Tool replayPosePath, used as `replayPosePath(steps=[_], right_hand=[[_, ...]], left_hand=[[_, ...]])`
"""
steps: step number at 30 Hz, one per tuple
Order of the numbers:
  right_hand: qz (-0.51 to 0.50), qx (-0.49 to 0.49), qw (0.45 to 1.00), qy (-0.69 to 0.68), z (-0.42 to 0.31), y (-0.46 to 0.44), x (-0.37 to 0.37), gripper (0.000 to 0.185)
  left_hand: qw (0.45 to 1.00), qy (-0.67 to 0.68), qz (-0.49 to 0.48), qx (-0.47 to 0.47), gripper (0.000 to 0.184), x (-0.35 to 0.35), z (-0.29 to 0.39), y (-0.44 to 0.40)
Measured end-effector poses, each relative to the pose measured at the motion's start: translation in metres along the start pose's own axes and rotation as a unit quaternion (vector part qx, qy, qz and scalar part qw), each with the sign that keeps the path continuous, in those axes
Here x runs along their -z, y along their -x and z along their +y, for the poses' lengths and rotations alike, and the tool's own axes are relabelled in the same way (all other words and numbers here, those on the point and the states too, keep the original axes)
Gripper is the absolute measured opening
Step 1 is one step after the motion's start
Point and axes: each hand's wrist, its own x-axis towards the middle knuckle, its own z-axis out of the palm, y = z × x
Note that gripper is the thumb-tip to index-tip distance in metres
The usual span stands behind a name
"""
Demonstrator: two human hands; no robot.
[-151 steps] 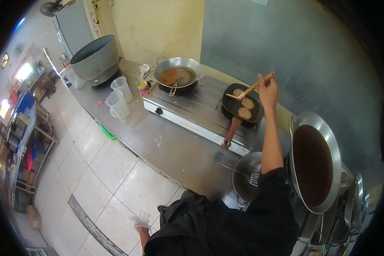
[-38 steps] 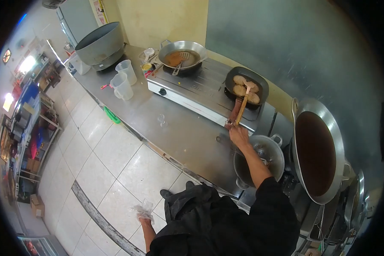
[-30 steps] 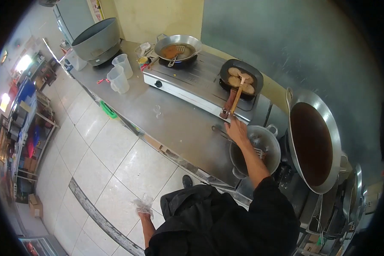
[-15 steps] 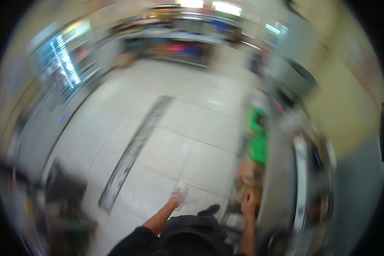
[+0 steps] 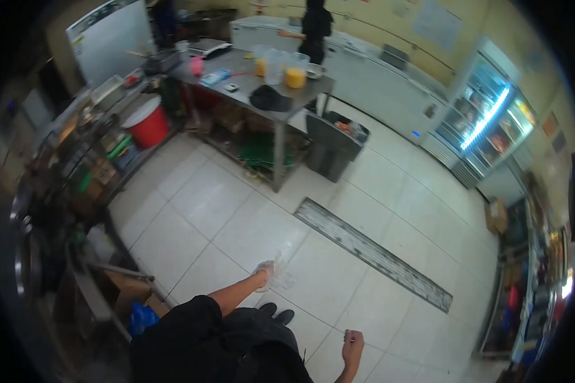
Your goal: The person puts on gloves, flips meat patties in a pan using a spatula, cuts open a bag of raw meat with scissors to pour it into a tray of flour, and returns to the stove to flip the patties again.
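My left hand (image 5: 264, 276) hangs over the tiled floor in front of my body. Thin clear plastic that looks like a loose disposable glove (image 5: 285, 279) covers it and flares past the fingers, which are too blurred to read. My right hand (image 5: 352, 345) is bare, held low at my right side above the tiles. Its fingers are curled in, and nothing shows in them. Neither hand touches any furniture.
A steel table (image 5: 252, 96) carries pitchers of yellow liquid (image 5: 295, 78) and a black cap (image 5: 270, 99). Beside it stands a grey bin (image 5: 332, 150). A person in black (image 5: 314, 29) is behind. A floor drain (image 5: 374, 252) crosses the tiles; a lit fridge (image 5: 476, 115) stands right.
The view has swung left, bringing the steel table, bin and other person into sight. My right hand is now away from the cluttered counter side, over the floor. My left hand stays low in front.
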Motion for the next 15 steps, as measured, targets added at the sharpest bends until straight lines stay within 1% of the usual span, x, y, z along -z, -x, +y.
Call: replayPosePath(steps=[1, 2, 4, 5, 6, 8, 9, 11, 12, 14, 15], right_hand=[[-0.072, -0.025, 0.997, 0.015, -0.019, -0.023, 0.005, 0.02], [-0.084, -0.017, 0.996, 0.016, -0.037, -0.049, -0.008, 0.02], [-0.008, 0.146, 0.989, -0.006, -0.059, -0.091, -0.023, 0.027], [-0.079, 0.116, 0.99, -0.003, -0.091, -0.103, -0.021, 0.037], [-0.085, 0.129, 0.988, 0.003, -0.116, -0.119, -0.032, 0.037], [-0.17, 0.126, 0.974, -0.087, -0.158, -0.15, -0.062, 0.034], [-0.181, 0.133, 0.971, -0.079, -0.178, -0.166, -0.083, 0.034], [-0.317, 0.178, 0.93, -0.047, -0.215, -0.187, -0.132, 0.025], [-0.329, 0.183, 0.925, -0.046, -0.239, -0.193, -0.155, 0.025], [-0.431, 0.245, 0.868, 0.013, -0.292, -0.201, -0.201, 0.022], [-0.461, 0.245, 0.853, -0.005, -0.317, -0.202, -0.224, 0.023]], left_hand=[[1.0, 0.011, -0.007, -0.006, 0.035, 0.025, 0.008, 0.002], [1.0, 0.022, -0.014, -0.011, 0.034, 0.049, 0.017, 0.002], [0.993, 0.115, -0.033, -0.017, 0.033, 0.078, 0.022, 0.015], [0.977, 0.208, -0.052, -0.016, 0.033, 0.087, 0.024, 0.021], [0.956, 0.285, -0.064, -0.016, 0.033, 0.095, 0.024, 0.027], [0.929, 0.364, -0.06, -0.026, 0.032, 0.105, 0.027, 0.031], [0.927, 0.37, -0.042, -0.03, 0.034, 0.111, 0.028, 0.026], [0.926, 0.375, 0.005, -0.039, 0.039, 0.129, 0.024, 0.016], [0.923, 0.383, 0.016, -0.043, 0.039, 0.139, 0.026, 0.01], [0.908, 0.402, 0.095, -0.071, 0.041, 0.155, 0.042, -0.007], [0.903, 0.409, 0.104, -0.082, 0.039, 0.169, 0.049, -0.019]])
